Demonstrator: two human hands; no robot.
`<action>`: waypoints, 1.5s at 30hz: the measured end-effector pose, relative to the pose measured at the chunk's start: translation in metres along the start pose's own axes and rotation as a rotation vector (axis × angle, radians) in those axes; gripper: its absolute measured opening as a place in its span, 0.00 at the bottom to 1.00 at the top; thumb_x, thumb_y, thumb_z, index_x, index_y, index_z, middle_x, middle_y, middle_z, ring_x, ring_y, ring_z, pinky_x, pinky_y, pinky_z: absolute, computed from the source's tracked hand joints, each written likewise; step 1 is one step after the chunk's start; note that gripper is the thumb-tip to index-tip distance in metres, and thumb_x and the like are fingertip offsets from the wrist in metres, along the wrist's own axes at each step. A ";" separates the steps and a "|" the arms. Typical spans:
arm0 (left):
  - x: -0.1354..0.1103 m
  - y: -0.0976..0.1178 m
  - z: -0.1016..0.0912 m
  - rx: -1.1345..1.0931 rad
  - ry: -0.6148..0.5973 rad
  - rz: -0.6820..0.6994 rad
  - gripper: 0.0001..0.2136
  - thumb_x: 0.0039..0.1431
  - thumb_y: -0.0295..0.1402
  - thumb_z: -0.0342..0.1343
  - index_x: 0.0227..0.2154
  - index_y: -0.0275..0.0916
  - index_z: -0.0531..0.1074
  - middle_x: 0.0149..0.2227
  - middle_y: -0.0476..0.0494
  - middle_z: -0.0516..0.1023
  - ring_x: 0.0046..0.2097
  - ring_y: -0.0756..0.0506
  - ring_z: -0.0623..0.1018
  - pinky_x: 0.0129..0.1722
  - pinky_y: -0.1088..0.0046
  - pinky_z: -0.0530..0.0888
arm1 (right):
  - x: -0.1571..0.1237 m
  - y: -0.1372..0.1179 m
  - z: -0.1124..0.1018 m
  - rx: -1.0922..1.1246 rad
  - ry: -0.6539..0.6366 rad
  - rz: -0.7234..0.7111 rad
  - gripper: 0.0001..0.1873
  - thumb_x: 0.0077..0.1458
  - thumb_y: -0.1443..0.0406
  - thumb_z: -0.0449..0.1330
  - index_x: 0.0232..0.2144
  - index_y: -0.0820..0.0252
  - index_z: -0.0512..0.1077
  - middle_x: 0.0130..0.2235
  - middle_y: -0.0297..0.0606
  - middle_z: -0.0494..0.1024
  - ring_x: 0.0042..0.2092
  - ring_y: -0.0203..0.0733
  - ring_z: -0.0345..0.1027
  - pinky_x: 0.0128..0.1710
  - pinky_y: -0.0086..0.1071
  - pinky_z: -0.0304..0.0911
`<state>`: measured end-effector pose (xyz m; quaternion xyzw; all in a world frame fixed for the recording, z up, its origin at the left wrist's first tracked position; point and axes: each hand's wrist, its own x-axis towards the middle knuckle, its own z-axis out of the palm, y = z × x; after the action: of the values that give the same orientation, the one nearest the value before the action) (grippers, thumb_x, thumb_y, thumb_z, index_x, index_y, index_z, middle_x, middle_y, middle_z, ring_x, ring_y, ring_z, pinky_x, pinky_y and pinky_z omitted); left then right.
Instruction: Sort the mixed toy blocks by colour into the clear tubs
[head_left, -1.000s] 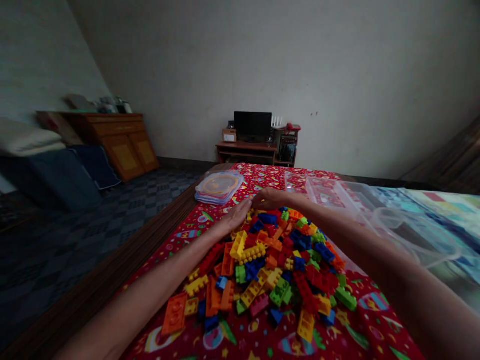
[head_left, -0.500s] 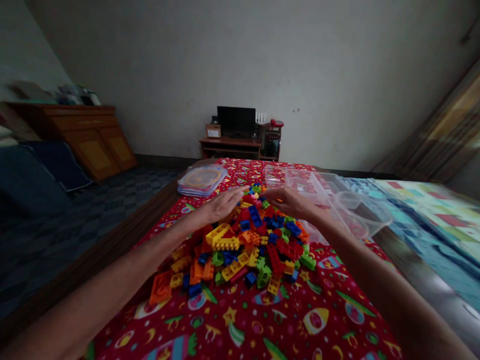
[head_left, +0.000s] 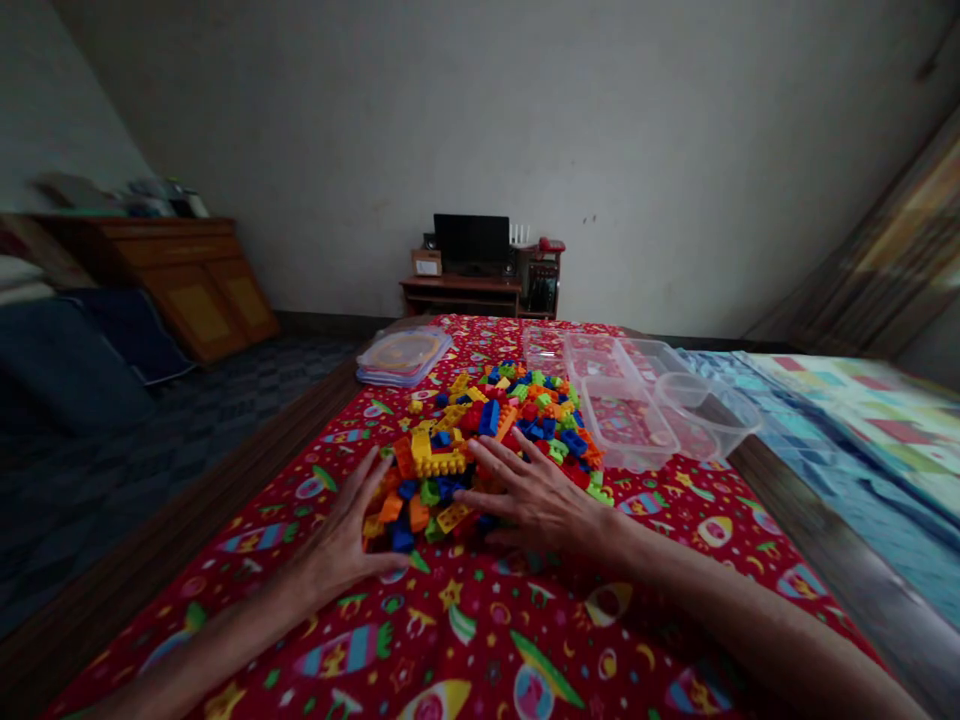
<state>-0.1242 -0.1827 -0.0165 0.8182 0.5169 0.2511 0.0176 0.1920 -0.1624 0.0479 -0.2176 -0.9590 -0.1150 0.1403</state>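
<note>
A heap of colourful plastic building bricks (head_left: pixel 487 430) lies on a red printed cloth (head_left: pixel 450 620), in yellow, orange, blue, green and red. My left hand (head_left: pixel 337 530) rests with spread fingers against the near left side of the heap. My right hand (head_left: pixel 536 495) lies flat with fingers apart on the near right edge, touching bricks. Neither hand grips a brick. Beyond the heap, to the right, stands a clear plastic compartment tray (head_left: pixel 622 400).
A stack of clear round-cornered lids (head_left: pixel 403 356) sits at the cloth's far left. A wooden edge (head_left: pixel 225 480) runs along the left side, and a patterned quilt (head_left: pixel 847 430) lies right. A desk with a monitor (head_left: pixel 471 238) and a wooden cabinet (head_left: pixel 195 290) stand farther off.
Both hands have drawn back from the far side of the heap to its near side. The heap now sits farther from me, and the view has tilted slightly.
</note>
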 end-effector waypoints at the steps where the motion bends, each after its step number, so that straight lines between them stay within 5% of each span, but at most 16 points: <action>1: 0.010 0.007 0.004 -0.029 0.035 0.020 0.51 0.48 0.56 0.60 0.67 0.51 0.34 0.70 0.36 0.38 0.67 0.29 0.51 0.60 0.48 0.63 | 0.003 0.001 0.001 -0.008 0.013 0.014 0.31 0.60 0.53 0.54 0.63 0.48 0.57 0.69 0.50 0.42 0.69 0.55 0.35 0.63 0.58 0.37; 5: 0.054 0.029 0.010 -0.116 0.174 0.133 0.47 0.50 0.52 0.61 0.66 0.52 0.39 0.69 0.37 0.39 0.67 0.30 0.50 0.61 0.48 0.62 | 0.009 0.011 -0.001 -0.017 0.054 0.098 0.27 0.60 0.55 0.55 0.60 0.52 0.62 0.67 0.54 0.49 0.68 0.56 0.40 0.63 0.56 0.40; 10: 0.104 0.050 0.004 -0.171 0.202 0.210 0.41 0.50 0.57 0.57 0.64 0.48 0.51 0.68 0.38 0.45 0.67 0.32 0.52 0.63 0.50 0.58 | 0.010 0.031 -0.005 0.084 0.138 0.236 0.21 0.60 0.59 0.54 0.54 0.58 0.69 0.62 0.54 0.60 0.64 0.54 0.50 0.62 0.51 0.47; 17: 0.171 0.058 -0.006 -0.299 0.104 0.230 0.43 0.49 0.65 0.49 0.61 0.38 0.60 0.62 0.34 0.63 0.63 0.34 0.63 0.63 0.54 0.58 | 0.019 0.053 -0.015 0.304 0.329 0.518 0.11 0.59 0.67 0.52 0.34 0.62 0.75 0.38 0.43 0.77 0.41 0.42 0.71 0.43 0.33 0.64; 21: 0.193 0.057 -0.005 -0.299 -0.029 0.194 0.44 0.48 0.67 0.46 0.60 0.37 0.62 0.62 0.34 0.63 0.64 0.33 0.61 0.63 0.54 0.57 | 0.027 0.065 -0.024 0.316 0.425 0.734 0.13 0.60 0.64 0.52 0.36 0.60 0.76 0.32 0.39 0.79 0.35 0.41 0.72 0.39 0.32 0.63; 24: 0.203 0.057 -0.001 -0.244 -0.035 0.187 0.42 0.51 0.64 0.46 0.62 0.39 0.60 0.64 0.36 0.61 0.66 0.35 0.56 0.65 0.53 0.53 | 0.037 0.073 -0.026 0.311 0.419 0.741 0.16 0.62 0.61 0.50 0.43 0.59 0.75 0.39 0.41 0.80 0.41 0.43 0.73 0.45 0.36 0.63; 30: 0.203 0.039 -0.004 -0.192 -0.060 0.152 0.41 0.52 0.58 0.50 0.65 0.39 0.53 0.67 0.38 0.53 0.68 0.37 0.52 0.66 0.56 0.50 | 0.052 0.082 -0.005 0.214 0.175 0.557 0.26 0.64 0.59 0.48 0.61 0.60 0.62 0.57 0.49 0.69 0.60 0.47 0.59 0.58 0.43 0.54; 38: 0.153 -0.026 -0.015 -0.170 0.030 -0.012 0.38 0.60 0.59 0.36 0.60 0.32 0.61 0.63 0.33 0.63 0.64 0.38 0.62 0.63 0.56 0.57 | 0.037 0.084 -0.011 0.196 0.111 0.497 0.22 0.64 0.59 0.48 0.57 0.59 0.67 0.53 0.48 0.72 0.54 0.47 0.65 0.54 0.41 0.60; 42: 0.130 -0.061 -0.001 -0.047 0.097 -0.143 0.36 0.62 0.56 0.30 0.58 0.33 0.64 0.61 0.33 0.65 0.64 0.37 0.61 0.64 0.51 0.55 | 0.031 0.086 -0.008 0.154 0.136 0.605 0.25 0.65 0.56 0.46 0.59 0.63 0.64 0.48 0.50 0.75 0.53 0.49 0.67 0.53 0.43 0.61; 45: 0.124 -0.060 0.014 -0.076 0.083 -0.231 0.36 0.62 0.55 0.29 0.59 0.32 0.63 0.61 0.32 0.64 0.65 0.38 0.59 0.64 0.51 0.54 | 0.039 0.080 0.005 0.140 0.058 0.593 0.25 0.65 0.55 0.46 0.57 0.61 0.66 0.48 0.50 0.75 0.55 0.51 0.65 0.53 0.45 0.61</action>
<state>-0.1262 -0.0457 0.0024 0.7409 0.5981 0.3004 0.0557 0.1935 -0.0756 0.0680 -0.4743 -0.8550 -0.0087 0.2098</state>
